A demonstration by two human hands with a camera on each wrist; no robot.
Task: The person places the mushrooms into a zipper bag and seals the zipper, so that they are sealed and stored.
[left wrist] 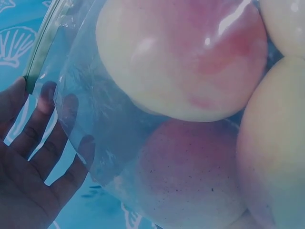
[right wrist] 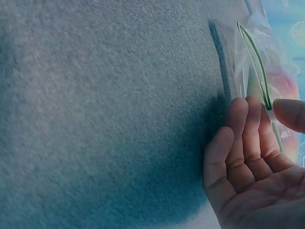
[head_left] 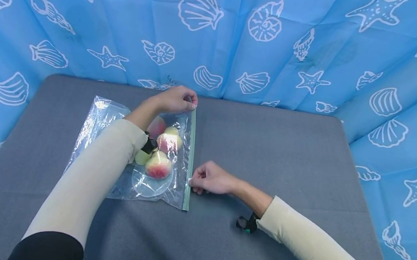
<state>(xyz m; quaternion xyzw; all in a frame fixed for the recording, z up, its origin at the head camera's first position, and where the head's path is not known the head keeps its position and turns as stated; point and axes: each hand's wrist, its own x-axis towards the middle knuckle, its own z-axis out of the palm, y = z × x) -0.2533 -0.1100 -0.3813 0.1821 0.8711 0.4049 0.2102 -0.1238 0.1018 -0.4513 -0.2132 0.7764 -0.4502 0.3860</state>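
Observation:
A clear zip bag lies on its side, its green zip strip facing right. Several peaches sit inside, near a round clear dish. My left hand pinches the strip's far end; in the left wrist view its thumb is at the strip's tip, with fingers behind the film. Lower down, my right hand pinches the small white slider between thumb and fingers. In the right wrist view, the strip's two edges stand apart on one side of the slider. My left sleeve hides part of the bag.
The bag rests on a grey cloth-covered table. A blue curtain printed with shells and starfish hangs behind it and along both sides. A small black wrist device sits under my right cuff.

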